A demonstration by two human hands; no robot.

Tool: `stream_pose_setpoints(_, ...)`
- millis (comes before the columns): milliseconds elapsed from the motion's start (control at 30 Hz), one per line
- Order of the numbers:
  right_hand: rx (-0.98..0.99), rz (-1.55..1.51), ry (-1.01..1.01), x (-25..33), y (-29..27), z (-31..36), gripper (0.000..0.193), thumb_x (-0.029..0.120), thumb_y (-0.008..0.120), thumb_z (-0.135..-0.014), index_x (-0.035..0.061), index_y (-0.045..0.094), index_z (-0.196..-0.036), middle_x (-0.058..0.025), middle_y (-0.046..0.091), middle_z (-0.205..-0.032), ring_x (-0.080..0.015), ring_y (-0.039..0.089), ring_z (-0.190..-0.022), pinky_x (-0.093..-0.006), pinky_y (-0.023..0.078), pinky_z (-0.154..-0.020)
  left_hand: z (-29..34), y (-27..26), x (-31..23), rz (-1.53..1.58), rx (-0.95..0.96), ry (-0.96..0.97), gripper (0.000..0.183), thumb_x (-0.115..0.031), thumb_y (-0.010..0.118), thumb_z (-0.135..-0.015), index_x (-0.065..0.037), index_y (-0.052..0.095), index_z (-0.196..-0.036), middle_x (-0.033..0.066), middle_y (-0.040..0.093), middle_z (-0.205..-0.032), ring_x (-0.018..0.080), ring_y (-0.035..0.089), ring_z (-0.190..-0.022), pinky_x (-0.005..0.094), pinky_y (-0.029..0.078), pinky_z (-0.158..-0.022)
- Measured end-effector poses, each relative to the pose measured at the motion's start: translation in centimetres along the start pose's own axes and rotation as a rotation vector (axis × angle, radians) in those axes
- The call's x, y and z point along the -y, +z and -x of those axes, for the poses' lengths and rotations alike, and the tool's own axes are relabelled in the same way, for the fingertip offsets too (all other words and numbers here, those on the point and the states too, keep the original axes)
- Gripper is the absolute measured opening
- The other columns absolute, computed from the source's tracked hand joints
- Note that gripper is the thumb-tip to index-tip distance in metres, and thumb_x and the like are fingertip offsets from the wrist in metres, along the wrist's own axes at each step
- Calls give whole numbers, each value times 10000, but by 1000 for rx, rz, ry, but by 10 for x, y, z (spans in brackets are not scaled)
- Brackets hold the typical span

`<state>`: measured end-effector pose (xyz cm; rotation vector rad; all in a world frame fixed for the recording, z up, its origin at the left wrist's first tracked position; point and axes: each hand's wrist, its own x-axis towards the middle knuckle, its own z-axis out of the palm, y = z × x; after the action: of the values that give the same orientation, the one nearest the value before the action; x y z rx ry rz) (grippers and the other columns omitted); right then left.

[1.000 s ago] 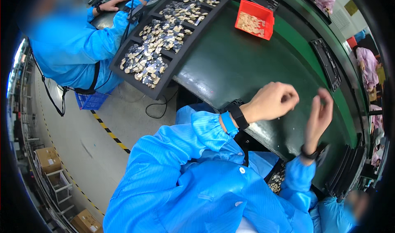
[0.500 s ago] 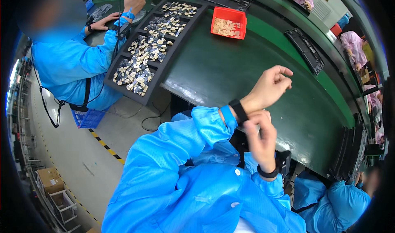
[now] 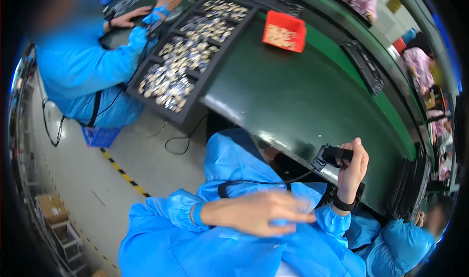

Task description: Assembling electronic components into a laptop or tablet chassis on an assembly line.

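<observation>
My right hand (image 3: 352, 167) is closed around a black wrist strap (image 3: 337, 155) with a small square module on it, held over the table's near edge. A thin black cable (image 3: 264, 182) runs from the module leftward across my lap. Another black band (image 3: 344, 204) sits on my right wrist. My left hand (image 3: 266, 212) crosses in front of my blue smock, smeared by motion, its fingers stretched to the right and nothing seen in them. No black band shows on my left wrist, only the light blue cuff.
A black compartment tray (image 3: 195, 88) of small pale and dark pieces stands left on the green table (image 3: 273, 96). Beyond are a red bin (image 3: 299, 35) and dark panels (image 3: 364, 66). Co-workers sit at left (image 3: 83, 76) and lower right (image 3: 400, 243). Black panels (image 3: 408, 184) stand at right.
The black strap has come off my left wrist and is now in my right hand, which moved right and up. My left hand dropped back toward my body. The view shifted slightly.
</observation>
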<state>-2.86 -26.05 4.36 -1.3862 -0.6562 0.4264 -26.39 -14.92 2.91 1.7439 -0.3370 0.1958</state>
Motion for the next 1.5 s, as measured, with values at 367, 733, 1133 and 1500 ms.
stream_pose_setpoints(367,923,-201,3,-35,160,59,396,205,456,-1120,-32,593,-833,-100,628,-844,-182,561,-821,-313,470,-771,100,4,71,428,-900,-158,598,-33,626,-1002,-67,373,-1543,77,592,-1206,152,690,-984,273,572,-741)
stream_pose_setpoints(733,511,-5,34,-40,28,80,205,148,492,-1081,-20,601,-1037,-152,706,-970,-179,629,-821,-333,506,-791,344,-33,-89,-156,-1480,-234,447,-345,492,-1077,33,623,-1276,86,691,-1204,102,632,-871,246,487,-730)
stream_pose_setpoints(1133,327,-1,-138,-42,-69,81,184,126,519,-1063,3,583,-942,-113,639,-850,-189,597,-815,-314,467,-787,208,-75,-173,-795,-1109,-290,357,-194,518,-1096,-9,546,-1399,73,685,-1102,82,604,-851,245,505,-721)
stream_pose_setpoints(1500,1328,265,-161,-56,102,89,179,104,696,-938,-24,735,-1057,-202,743,-1052,-352,705,-972,-406,543,-872,118,-70,-100,-11,-924,-306,373,-193,516,-1100,-44,491,-1441,41,616,-1029,40,392,-644,211,333,-553)
